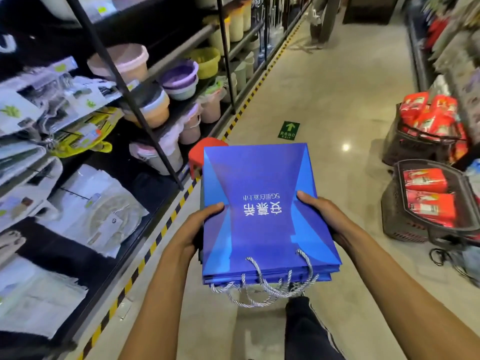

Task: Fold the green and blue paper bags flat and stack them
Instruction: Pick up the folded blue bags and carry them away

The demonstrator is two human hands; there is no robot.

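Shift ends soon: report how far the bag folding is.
Done: several blue bags lie flat in one stack, cord handles toward the person. In hand: the left hand and right hand grip the stack's sides, holding it in the air. Left: no green bag shows, so those may remain; the stack is not yet set down.

Fingers of the left hand (pixel 193 227) and right hand (pixel 327 216) are hidden beneath the bags (pixel 259 183). Lower bags show edges only. The stool (pixel 202 152) is half covered.
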